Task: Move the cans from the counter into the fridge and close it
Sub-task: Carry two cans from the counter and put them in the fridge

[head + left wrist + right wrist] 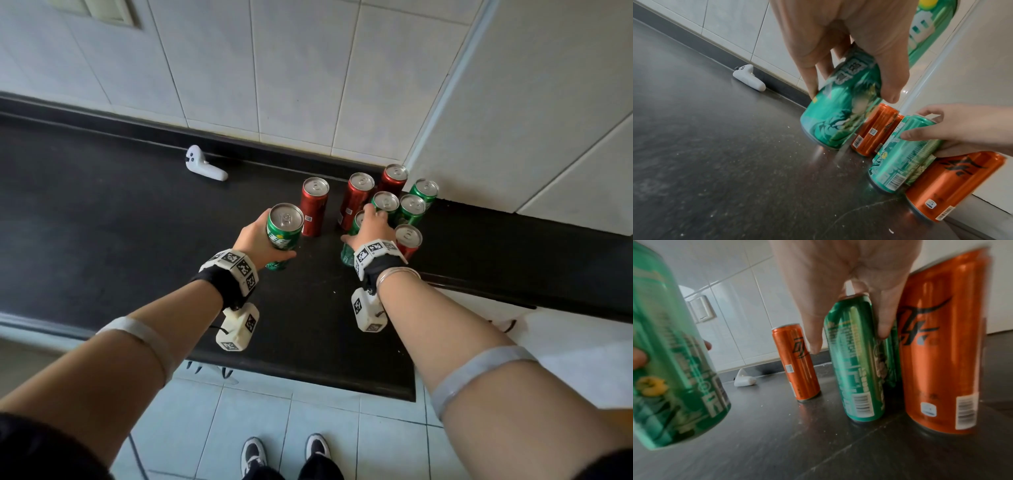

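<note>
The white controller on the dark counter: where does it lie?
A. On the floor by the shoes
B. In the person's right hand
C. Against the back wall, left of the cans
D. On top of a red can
C. The white controller lies on the counter by the tiled wall, left of the nearest red can; neither hand touches it.

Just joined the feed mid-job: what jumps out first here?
A cluster of red and green cans stands on the black counter near the white fridge door. The left hand holds a green can lifted; the right hand grips another green can in the cluster.
</note>
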Motion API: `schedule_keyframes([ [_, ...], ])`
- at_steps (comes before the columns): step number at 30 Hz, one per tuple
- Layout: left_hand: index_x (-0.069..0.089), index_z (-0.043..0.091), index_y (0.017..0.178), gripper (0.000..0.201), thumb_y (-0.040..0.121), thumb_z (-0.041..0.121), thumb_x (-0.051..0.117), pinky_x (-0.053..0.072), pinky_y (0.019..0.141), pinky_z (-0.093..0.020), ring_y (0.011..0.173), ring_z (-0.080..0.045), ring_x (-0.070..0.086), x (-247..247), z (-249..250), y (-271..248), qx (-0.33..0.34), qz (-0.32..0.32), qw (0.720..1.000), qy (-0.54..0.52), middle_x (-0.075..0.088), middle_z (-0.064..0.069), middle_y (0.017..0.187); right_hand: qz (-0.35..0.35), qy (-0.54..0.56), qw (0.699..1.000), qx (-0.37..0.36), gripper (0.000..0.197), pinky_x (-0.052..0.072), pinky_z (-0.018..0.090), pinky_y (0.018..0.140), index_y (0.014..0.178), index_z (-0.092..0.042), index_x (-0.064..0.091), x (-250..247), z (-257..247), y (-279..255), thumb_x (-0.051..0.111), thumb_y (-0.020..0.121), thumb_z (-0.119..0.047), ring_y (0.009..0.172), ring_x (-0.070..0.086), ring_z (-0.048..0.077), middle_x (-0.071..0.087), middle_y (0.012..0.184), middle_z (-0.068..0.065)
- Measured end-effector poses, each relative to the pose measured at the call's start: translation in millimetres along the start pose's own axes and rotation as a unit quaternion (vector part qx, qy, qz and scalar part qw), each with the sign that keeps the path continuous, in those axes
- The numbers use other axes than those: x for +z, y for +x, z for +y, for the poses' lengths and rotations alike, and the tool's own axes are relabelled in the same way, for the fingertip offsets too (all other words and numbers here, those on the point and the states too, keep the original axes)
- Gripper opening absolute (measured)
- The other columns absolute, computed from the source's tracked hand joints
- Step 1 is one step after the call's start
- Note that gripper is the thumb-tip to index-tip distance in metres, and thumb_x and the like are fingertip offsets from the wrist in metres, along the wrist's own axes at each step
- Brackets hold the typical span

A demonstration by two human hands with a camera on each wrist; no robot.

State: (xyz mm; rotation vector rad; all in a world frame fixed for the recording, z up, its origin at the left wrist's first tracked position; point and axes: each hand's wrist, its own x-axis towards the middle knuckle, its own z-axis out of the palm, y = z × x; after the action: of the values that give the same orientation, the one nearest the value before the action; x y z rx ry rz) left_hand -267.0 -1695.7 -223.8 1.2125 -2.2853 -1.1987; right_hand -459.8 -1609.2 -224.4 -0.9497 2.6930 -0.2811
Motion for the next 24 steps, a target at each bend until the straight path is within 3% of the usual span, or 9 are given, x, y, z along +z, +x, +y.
schedule_keyframes([
  [7, 0.042, 0.017, 0.132, 0.081, 0.062, 0.015, 0.083, 0.039, 0.101, -0.028, 0.120, -0.018, 0.052, -2, -8, 0, -0.006, 0.001, 1.000, -0.007, 0.058, -0.003, 0.125, 0.023, 0.004, 0.999, -0.041, 0.061, 0.048, 0.037, 0.078, 0.125, -0.016, 0.040, 8, -3, -4, 0.076, 0.077, -0.026, 0.106, 0.059, 0.033, 0.051, 0.122, 0.014],
  [14, 0.044, 0.016, 0.130, 0.078, 0.062, 0.014, 0.083, 0.038, 0.096, -0.025, 0.118, -0.019, 0.053, -12, -5, -4, 0.005, 0.004, 1.000, -0.007, 0.060, -0.003, 0.123, 0.035, 0.014, 0.998, -0.051, 0.061, 0.048, 0.035, 0.079, 0.119, -0.011, 0.046, -2, -17, -13, 0.079, 0.073, -0.034, 0.106, 0.060, 0.029, 0.061, 0.114, 0.011],
  [19, 0.044, 0.017, 0.130, 0.078, 0.062, 0.015, 0.083, 0.039, 0.097, -0.027, 0.118, -0.019, 0.053, -19, 1, -9, 0.017, 0.000, 1.000, -0.007, 0.059, -0.002, 0.123, 0.050, 0.031, 0.995, -0.075, 0.068, 0.047, 0.035, 0.083, 0.128, -0.013, 0.046, -17, -27, -28, 0.076, 0.075, -0.040, 0.109, 0.059, 0.030, 0.060, 0.118, 0.012],
  [24, 0.044, 0.016, 0.129, 0.077, 0.063, 0.015, 0.083, 0.039, 0.096, -0.026, 0.118, -0.020, 0.054, -21, 17, -16, 0.051, -0.020, 0.998, 0.001, 0.060, -0.003, 0.123, 0.083, 0.029, 0.992, -0.085, 0.065, 0.047, 0.034, 0.077, 0.127, -0.016, 0.048, -33, -21, -49, 0.074, 0.075, -0.045, 0.106, 0.060, 0.030, 0.062, 0.115, 0.010],
])
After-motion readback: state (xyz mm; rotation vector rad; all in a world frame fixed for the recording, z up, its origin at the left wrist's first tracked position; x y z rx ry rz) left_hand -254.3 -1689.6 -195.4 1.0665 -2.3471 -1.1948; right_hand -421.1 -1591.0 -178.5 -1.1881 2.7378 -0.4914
